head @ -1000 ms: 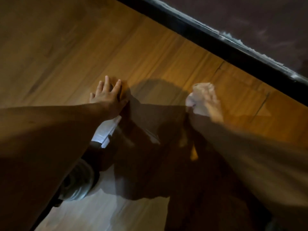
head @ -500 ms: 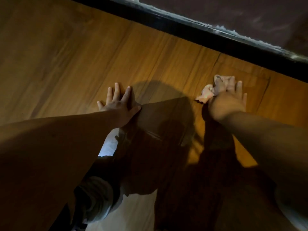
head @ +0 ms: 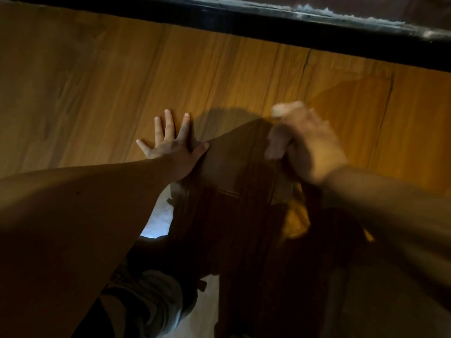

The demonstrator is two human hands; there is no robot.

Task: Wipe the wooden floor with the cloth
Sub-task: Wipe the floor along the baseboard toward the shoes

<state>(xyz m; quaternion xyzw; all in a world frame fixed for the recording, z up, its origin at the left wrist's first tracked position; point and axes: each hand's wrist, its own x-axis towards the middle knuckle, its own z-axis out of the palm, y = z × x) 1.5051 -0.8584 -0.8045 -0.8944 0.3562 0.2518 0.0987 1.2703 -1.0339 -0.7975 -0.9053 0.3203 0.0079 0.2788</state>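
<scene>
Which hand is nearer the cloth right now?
Right. The right hand is on the cloth, which pokes out beside it; the left hand lies flat on the wooden floor, apart to the cloth's left.

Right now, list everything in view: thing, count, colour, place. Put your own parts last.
wooden floor: one, orange-brown, fills most of the view.
baseboard: one, black, along the floor's far edge at the top.
cloth: one, pale, motion-blurred, under the right hand, right of centre.
pale patch: one, whitish, lower centre, between the arms.
trouser leg: one, grey, at the bottom, left of centre.
left hand: one, flat on the floor, fingers spread.
right hand: one, on the cloth, blurred; grip unclear.
</scene>
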